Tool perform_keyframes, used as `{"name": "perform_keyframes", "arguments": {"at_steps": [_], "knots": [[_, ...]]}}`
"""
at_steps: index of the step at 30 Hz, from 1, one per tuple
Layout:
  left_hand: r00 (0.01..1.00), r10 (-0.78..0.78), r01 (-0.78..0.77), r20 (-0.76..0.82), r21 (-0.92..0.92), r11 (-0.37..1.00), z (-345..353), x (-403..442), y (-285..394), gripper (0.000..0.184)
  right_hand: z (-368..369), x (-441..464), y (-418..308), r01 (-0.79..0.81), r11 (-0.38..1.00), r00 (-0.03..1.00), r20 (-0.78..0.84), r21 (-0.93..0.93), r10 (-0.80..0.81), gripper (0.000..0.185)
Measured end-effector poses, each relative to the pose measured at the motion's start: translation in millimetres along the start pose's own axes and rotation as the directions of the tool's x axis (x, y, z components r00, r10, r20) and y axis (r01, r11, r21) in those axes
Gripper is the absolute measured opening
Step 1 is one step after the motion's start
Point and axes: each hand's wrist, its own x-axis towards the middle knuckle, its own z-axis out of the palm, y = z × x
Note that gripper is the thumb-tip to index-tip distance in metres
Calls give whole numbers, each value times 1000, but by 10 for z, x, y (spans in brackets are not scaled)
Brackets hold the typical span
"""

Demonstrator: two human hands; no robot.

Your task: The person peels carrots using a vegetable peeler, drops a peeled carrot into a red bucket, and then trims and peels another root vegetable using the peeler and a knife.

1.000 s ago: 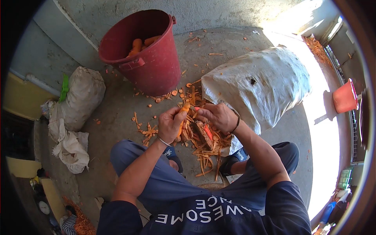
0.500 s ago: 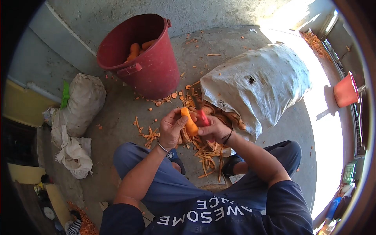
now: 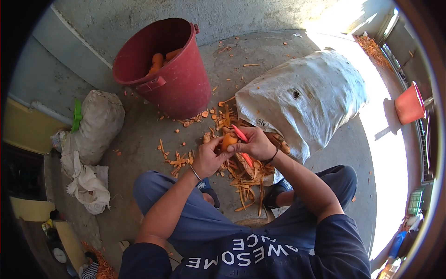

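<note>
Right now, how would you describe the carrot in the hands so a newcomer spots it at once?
Start at the big white sack and look just past its lower-left end in the picture. There the left hand grips an orange carrot, close beside a red handle in the right hand. Unlike the carrots in the maroon bucket, this one is hand-held.

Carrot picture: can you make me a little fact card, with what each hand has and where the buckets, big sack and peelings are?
Left hand: holding a carrot
Right hand: gripping a red handle; its blade is hard to see
Big bucket: upright near the wall, carrots inside
Small bucket: far right of the picture
Big sack: lying on its side
Peelings: strewn on the floor
</note>
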Motion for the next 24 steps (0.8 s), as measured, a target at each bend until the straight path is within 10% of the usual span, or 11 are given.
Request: {"name": "perform_keyframes", "arguments": {"at_steps": [7, 24], "knots": [[981, -26, -81, -194, -523, 849, -8, -28, 120, 37, -187, -93, -506, 105, 852, 993, 13, -514, -114, 62], [939, 142, -201, -315, -162, 966, 5, -58, 192, 32, 8, -195, -852, 225, 667, 974, 149, -710, -170, 59]]}}
